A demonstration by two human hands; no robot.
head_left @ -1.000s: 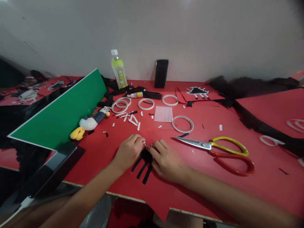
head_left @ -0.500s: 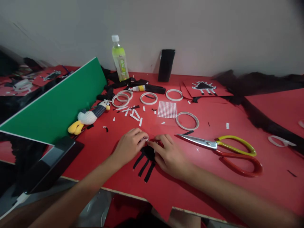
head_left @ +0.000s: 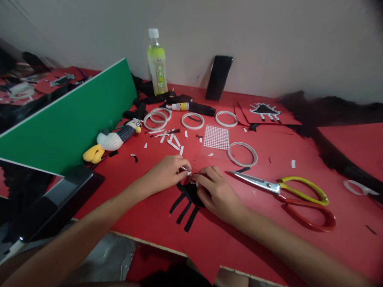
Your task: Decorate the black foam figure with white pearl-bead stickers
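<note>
My left hand (head_left: 170,172) pinches a short strip of white pearl stickers (head_left: 184,169) between thumb and fingers. Close beside it, my right hand (head_left: 217,191) has its fingers curled, with the index fingertip at the end of the strip. Beneath both hands is a black paper cut-out (head_left: 196,196) with long narrow strips pointing toward me, on red paper. A few white pearls show along its upper edge by the right fingertips; the right hand hides part of the shape. Scissors (head_left: 272,186) with one yellow and one red handle lie half open to the right.
Behind the hands lie a pearl sheet (head_left: 216,137), tape rolls (head_left: 242,154), paper scraps (head_left: 173,142) and a glue bottle (head_left: 180,106). A drink bottle (head_left: 157,67) and phone (head_left: 219,77) stand by the wall. A green board (head_left: 72,115) and bird toy (head_left: 115,140) are left; a pearl-edged card (head_left: 287,116) sits back right.
The view has shifted slightly. My left hand has lifted and tilted, so more of the pearl strip shows. The right hand has drawn slightly right, uncovering pearls on the black cut-out.
</note>
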